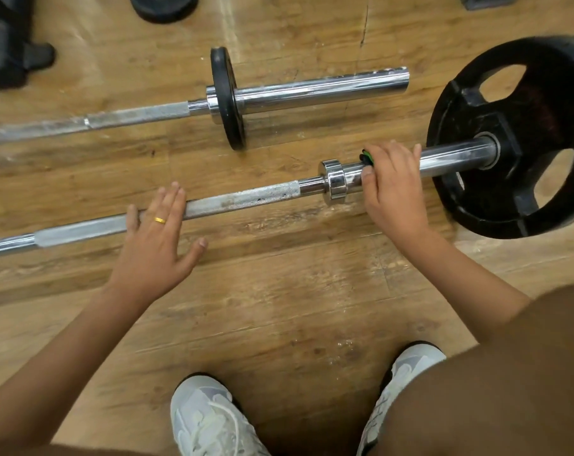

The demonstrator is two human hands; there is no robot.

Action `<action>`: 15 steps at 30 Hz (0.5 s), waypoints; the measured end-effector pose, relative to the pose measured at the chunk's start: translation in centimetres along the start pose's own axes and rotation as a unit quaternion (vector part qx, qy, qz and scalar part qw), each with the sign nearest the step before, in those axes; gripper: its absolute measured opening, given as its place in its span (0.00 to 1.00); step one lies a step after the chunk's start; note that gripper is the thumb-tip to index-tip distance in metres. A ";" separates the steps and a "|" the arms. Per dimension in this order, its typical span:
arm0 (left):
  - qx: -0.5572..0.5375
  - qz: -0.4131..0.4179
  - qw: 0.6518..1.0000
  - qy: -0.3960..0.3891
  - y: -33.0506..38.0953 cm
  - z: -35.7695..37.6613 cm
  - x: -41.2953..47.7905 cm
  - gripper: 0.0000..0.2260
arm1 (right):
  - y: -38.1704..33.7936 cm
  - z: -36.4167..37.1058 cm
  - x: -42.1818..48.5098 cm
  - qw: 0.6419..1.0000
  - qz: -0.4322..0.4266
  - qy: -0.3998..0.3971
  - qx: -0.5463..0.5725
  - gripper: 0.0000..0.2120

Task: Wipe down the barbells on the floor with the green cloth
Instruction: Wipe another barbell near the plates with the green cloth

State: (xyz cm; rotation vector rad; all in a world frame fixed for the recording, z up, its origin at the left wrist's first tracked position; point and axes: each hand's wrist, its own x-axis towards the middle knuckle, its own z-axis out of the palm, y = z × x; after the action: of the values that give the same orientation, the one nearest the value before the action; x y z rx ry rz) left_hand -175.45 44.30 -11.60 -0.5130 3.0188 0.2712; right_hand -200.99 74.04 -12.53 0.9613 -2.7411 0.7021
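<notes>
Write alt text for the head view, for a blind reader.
A right hand grips a green cloth round the near barbell, beside its large plate; the left hand rests open on the shaft. A second barbell lies beyond on the wooden floor.

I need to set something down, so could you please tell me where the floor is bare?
The widest bare floor lies between the near barbell and the shoes. A narrower strip runs between it and the far barbell, left of the small plate. Crowded at the right: the right hand grips the green cloth beside the large plate.
</notes>
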 end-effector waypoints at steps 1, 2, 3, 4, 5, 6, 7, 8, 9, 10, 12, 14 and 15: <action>0.009 0.015 1.000 -0.015 -0.5 -0.1 -0.5 0.39 | -0.2 0.2 0.2 1.000 0.005 0.011 0.002 0.16; 0.012 0.028 0.999 -0.028 -0.9 -0.2 -0.7 0.39 | -0.3 0.4 0.3 1.000 0.009 0.019 0.003 0.15; 0.005 0.032 0.999 -0.038 -1.1 -0.4 -0.7 0.40 | -0.4 0.6 0.4 1.000 0.011 0.023 0.004 0.15; -0.006 0.028 0.999 -0.046 -1.3 -0.7 -0.6 0.40 | -0.4 0.6 0.5 1.000 0.011 0.025 0.004 0.15; -0.013 0.025 0.998 -0.055 -1.4 -0.9 -0.4 0.41 | -0.3 0.6 0.6 1.000 0.009 0.025 0.005 0.15; -0.013 0.028 0.997 -0.064 -1.5 -1.1 -0.2 0.42 | -0.3 0.6 0.6 1.000 0.007 0.024 0.006 0.15; -0.008 0.035 0.997 -0.072 -1.5 -1.2 -0.1 0.43 | -0.2 0.6 0.6 1.000 0.005 0.025 0.007 0.15; -0.001 0.042 0.996 -0.082 -1.7 -1.2 0.0 0.44 | -0.2 0.7 0.6 1.000 0.003 0.028 0.009 0.15; 0.004 0.046 0.995 -0.093 -1.8 -1.3 0.0 0.45 | -0.2 0.7 0.6 0.999 0.001 0.031 0.013 0.15; 0.008 0.047 0.994 -0.102 -1.9 -1.4 0.0 0.46 | -0.2 0.8 0.6 0.999 -0.001 0.034 0.018 0.15; 0.007 0.043 0.992 -0.117 -2.1 -1.6 0.2 0.47 | -0.2 1.0 0.5 0.999 -0.004 0.039 0.028 0.16; 0.003 0.042 0.990 -0.136 -2.2 -2.0 0.4 0.48 | -0.2 1.0 0.4 0.999 -0.005 0.037 0.034 0.16; 0.007 0.041 0.988 -0.147 -2.1 -2.2 0.5 0.49 | -0.2 1.0 0.4 0.999 -0.007 0.035 0.037 0.16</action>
State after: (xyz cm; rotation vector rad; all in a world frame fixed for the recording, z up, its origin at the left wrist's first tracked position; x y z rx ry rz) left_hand -175.29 41.78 -9.81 -0.3158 2.7558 0.3006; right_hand -201.13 73.24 -13.21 0.9498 -2.6627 0.8247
